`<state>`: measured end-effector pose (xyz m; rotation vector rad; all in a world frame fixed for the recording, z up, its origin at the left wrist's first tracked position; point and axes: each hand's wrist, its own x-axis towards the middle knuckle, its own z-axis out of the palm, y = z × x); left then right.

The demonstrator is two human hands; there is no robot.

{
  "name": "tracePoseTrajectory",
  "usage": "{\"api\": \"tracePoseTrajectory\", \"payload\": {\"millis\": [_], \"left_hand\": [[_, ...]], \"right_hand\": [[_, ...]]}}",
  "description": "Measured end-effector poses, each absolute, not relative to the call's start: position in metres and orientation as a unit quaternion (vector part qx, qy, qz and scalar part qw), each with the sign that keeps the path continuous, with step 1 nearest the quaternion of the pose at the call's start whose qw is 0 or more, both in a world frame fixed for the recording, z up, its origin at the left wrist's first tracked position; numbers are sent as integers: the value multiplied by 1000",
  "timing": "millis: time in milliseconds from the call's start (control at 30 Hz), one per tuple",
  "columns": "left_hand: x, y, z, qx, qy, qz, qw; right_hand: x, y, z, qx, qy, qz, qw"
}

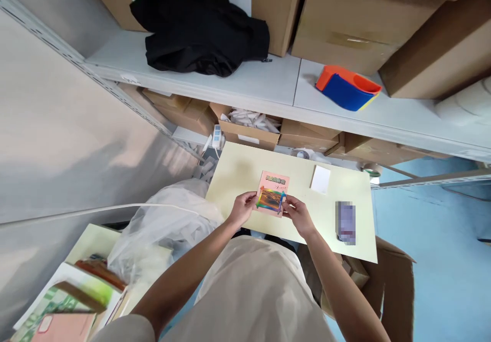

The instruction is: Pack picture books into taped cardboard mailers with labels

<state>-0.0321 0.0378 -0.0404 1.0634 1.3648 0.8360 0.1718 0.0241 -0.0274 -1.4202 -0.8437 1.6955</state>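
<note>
Between my two hands is a pink card or thin booklet (264, 208), with dark lettering at its top and a rainbow-edged picture lower down; whether that picture is printed on it or a separate piece is unclear. My left hand (241, 210) pinches its left edge between thumb and fingers. On the opposite edge, my right hand (299, 217) grips it the same way. The card is over the pale yellow table (230, 173), near its front edge. A small white rectangular pad or stack of paper (320, 179) lies on the table to the right.
A blurred purple item (346, 223) lies at the table's right. Behind, a grey shelf (284, 76) carries cardboard boxes, black clothing (203, 30) and an orange-and-blue holder (347, 87). A plastic bag (161, 229) sits at left, an open carton (395, 291) at lower right.
</note>
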Motion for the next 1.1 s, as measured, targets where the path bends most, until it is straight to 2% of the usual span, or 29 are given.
{"api": "tracePoseTrajectory", "payload": {"millis": [167, 300, 433, 600, 900, 1100], "left_hand": [[-65, 82, -72, 538, 651, 287, 451], [-102, 134, -106, 568, 710, 186, 372], [-137, 180, -139, 555, 742, 145, 347], [-159, 202, -165, 552, 747, 136, 344], [-162, 201, -174, 556, 742, 172, 332], [-136, 195, -141, 561, 724, 264, 303]], "right_hand": [[126, 79, -72, -603, -355, 614, 365], [78, 143, -114, -636, -439, 554, 311], [34, 194, -154, -694, -453, 499, 253], [7, 218, -181, -715, -446, 485, 234], [3, 215, -175, -736, -442, 457, 232], [46, 167, -111, -662, -453, 500, 327]]}}
